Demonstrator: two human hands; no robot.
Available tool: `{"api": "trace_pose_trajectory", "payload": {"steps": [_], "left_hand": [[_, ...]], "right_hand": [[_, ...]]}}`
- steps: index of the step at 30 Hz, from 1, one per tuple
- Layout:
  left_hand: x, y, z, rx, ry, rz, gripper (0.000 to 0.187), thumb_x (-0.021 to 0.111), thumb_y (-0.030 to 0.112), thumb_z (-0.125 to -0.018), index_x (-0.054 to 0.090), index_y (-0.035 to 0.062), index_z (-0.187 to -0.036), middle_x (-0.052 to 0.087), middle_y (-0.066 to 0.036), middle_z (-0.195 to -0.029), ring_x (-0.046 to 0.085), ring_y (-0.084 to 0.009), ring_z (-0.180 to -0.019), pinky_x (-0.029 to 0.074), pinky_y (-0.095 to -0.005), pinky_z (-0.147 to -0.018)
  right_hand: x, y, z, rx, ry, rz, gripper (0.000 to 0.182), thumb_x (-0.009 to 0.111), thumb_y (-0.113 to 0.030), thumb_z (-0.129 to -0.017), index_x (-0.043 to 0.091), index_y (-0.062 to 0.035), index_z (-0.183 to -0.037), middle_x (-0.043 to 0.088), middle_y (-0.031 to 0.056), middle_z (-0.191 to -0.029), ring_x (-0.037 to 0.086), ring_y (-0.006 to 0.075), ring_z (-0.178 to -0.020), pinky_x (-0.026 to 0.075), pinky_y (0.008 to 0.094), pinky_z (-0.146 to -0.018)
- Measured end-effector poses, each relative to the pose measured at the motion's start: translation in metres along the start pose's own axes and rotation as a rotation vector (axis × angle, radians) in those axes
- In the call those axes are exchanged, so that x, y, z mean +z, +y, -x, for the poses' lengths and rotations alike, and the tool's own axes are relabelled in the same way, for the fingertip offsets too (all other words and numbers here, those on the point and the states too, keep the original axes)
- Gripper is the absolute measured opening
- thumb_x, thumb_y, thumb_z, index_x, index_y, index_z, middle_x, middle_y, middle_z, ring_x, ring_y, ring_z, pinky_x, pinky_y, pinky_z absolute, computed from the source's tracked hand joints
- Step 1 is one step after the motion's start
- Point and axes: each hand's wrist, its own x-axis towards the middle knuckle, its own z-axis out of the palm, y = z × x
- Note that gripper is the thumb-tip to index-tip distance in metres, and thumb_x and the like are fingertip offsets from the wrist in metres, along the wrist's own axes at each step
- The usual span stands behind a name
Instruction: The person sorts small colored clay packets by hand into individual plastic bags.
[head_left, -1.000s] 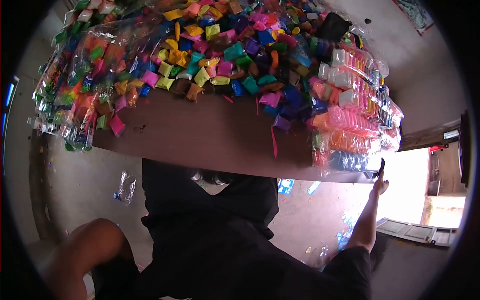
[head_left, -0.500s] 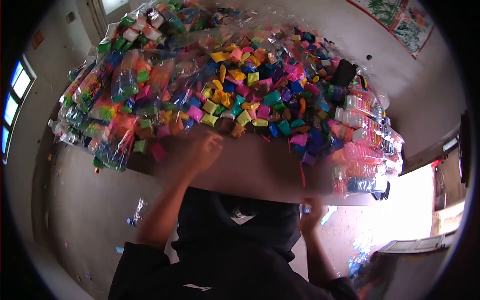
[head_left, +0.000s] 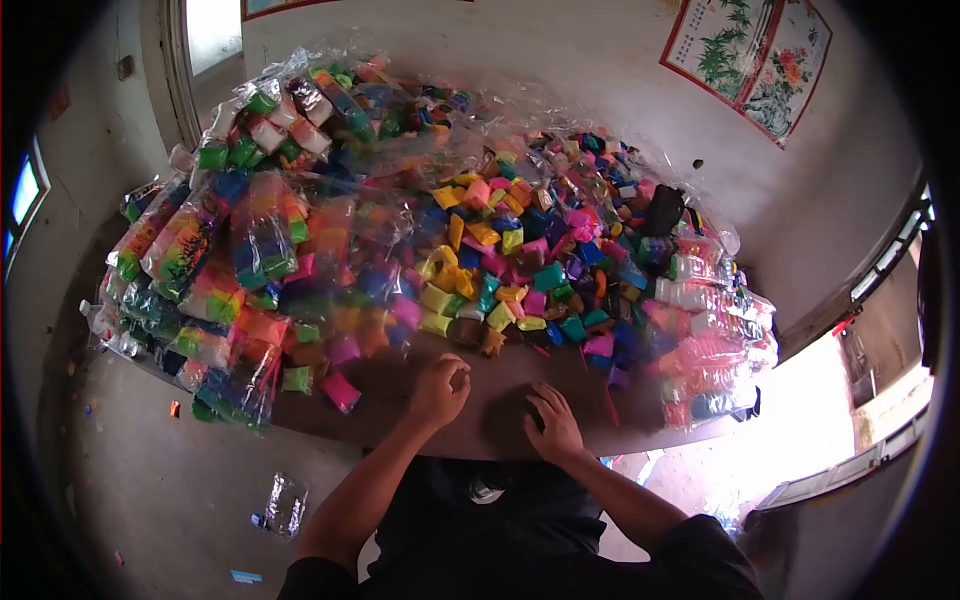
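Note:
Small foil-like packets (head_left: 500,316) in many colours lie heaped on a brown table (head_left: 500,405). My left hand (head_left: 438,392) hovers over the table's front part, just short of the heap. Its fingers are loosely curled, with a gap between thumb and forefinger, and I see nothing in it. To its right, my right hand (head_left: 556,426) is over the bare tabletop, fingers extended and thumb apart, empty. A pink packet (head_left: 341,391) and a light green packet (head_left: 298,379) lie left of my left hand.
Clear plastic bags of colourful packets (head_left: 265,225) are piled at the left. Clear packs with pink contents (head_left: 715,335) are stacked at the right, below a black object (head_left: 664,210). A clear plastic wrapper (head_left: 286,505) lies on the floor.
My right hand has come up from the table's front edge and moved left over the tabletop. My left hand has shifted slightly right. The camera view has tilted up.

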Motion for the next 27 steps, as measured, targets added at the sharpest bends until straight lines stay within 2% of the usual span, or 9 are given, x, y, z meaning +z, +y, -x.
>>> {"api": "trace_pose_trajectory", "payload": {"steps": [6, 12, 14, 16, 20, 21, 22, 25, 27], "left_hand": [[-0.019, -0.022, 0.012, 0.125, -0.038, 0.004, 0.018, 0.072, 0.006, -0.083, 0.067, 0.0031, -0.1, 0.066, -0.014, -0.107, 0.065, -0.0361, -0.104, 0.053, -0.0426, -0.09], [-0.037, -0.014, 0.023, -0.004, -0.091, -0.05, 0.019, 0.073, 0.006, -0.083, 0.067, 0.0033, -0.101, 0.066, -0.015, -0.11, 0.064, -0.037, -0.104, 0.052, -0.0446, -0.092], [-0.03, -0.002, 0.015, 0.03, -0.086, -0.134, 0.018, 0.073, 0.006, -0.083, 0.068, 0.0038, -0.1, 0.066, -0.015, -0.111, 0.064, -0.0371, -0.105, 0.05, -0.0458, -0.094], [-0.015, 0.001, 0.012, 0.009, -0.095, -0.185, 0.022, 0.073, 0.007, -0.082, 0.067, 0.0042, -0.103, 0.066, -0.015, -0.111, 0.063, -0.0377, -0.106, 0.05, -0.0467, -0.094], [0.025, 0.007, -0.001, 0.006, -0.029, -0.224, 0.037, 0.077, 0.013, -0.084, 0.063, 0.0061, -0.118, 0.064, -0.017, -0.116, 0.062, -0.0385, -0.109, 0.049, -0.0466, -0.096], [0.032, 0.012, -0.009, 0.008, -0.022, -0.223, 0.044, 0.078, 0.016, -0.085, 0.061, 0.0064, -0.124, 0.062, -0.017, -0.12, 0.062, -0.0385, -0.11, 0.049, -0.0465, -0.097], [0.036, 0.02, -0.015, 0.009, -0.027, -0.237, 0.044, 0.078, 0.016, -0.085, 0.061, 0.0064, -0.124, 0.062, -0.017, -0.12, 0.062, -0.0385, -0.11, 0.049, -0.0465, -0.097], [0.049, 0.036, -0.033, -0.03, -0.125, -0.369, 0.054, 0.08, 0.02, -0.085, 0.058, 0.0063, -0.133, 0.058, -0.019, -0.127, 0.06, -0.0389, -0.114, 0.048, -0.0467, -0.099], [0.062, 0.017, -0.043, 0.018, -0.037, -0.423, 0.055, 0.08, 0.021, -0.086, 0.059, 0.005, -0.134, 0.055, -0.019, -0.13, 0.058, -0.0398, -0.117, 0.048, -0.047, -0.1]], "right_hand": [[0.0, -0.008, 0.025, 0.057, 0.041, 0.001, 0.036, 0.067, -0.015, -0.091, 0.065, -0.0012, -0.124, 0.055, 0.0173, -0.146, 0.045, 0.0348, -0.143, 0.037, 0.0461, -0.119], [-0.004, -0.003, 0.034, 0.031, 0.036, -0.074, 0.035, 0.069, -0.012, -0.089, 0.067, -0.0014, -0.121, 0.06, 0.0171, -0.142, 0.049, 0.0374, -0.14, 0.038, 0.0466, -0.118], [-0.006, -0.001, 0.035, 0.055, 0.019, -0.107, 0.035, 0.07, -0.013, -0.088, 0.067, -0.0008, -0.121, 0.059, 0.0168, -0.142, 0.048, 0.0381, -0.14, 0.038, 0.0474, -0.117], [-0.017, 0.007, 0.028, -0.036, -0.065, -0.109, 0.037, 0.07, -0.016, -0.088, 0.067, -0.0022, -0.122, 0.056, 0.0165, -0.145, 0.046, 0.0371, -0.141, 0.039, 0.0486, -0.116], [-0.032, 0.038, 0.01, -0.156, -0.212, -0.177, 0.036, 0.071, -0.016, -0.088, 0.068, -0.0045, -0.122, 0.057, 0.0139, -0.143, 0.05, 0.0373, -0.133, 0.04, 0.0491, -0.114], [-0.033, 0.043, 0.003, -0.194, -0.168, -0.215, 0.029, 0.071, -0.013, -0.088, 0.071, -0.0043, -0.115, 0.062, 0.0133, -0.136, 0.054, 0.0365, -0.126, 0.046, 0.0463, -0.109], [-0.033, 0.049, -0.005, -0.198, -0.162, -0.229, 0.029, 0.071, -0.013, -0.088, 0.071, -0.0043, -0.115, 0.062, 0.0133, -0.136, 0.054, 0.0365, -0.126, 0.046, 0.0463, -0.109], [-0.023, 0.07, -0.021, -0.226, -0.113, -0.316, 0.02, 0.071, -0.003, -0.083, 0.072, -0.001, -0.103, 0.07, 0.0139, -0.124, 0.061, 0.0348, -0.116, 0.052, 0.043, -0.097], [-0.016, 0.075, -0.023, -0.182, -0.086, -0.369, 0.021, 0.071, -0.003, -0.083, 0.072, -0.001, -0.104, 0.07, 0.0139, -0.124, 0.061, 0.0353, -0.117, 0.05, 0.0444, -0.101]]}}
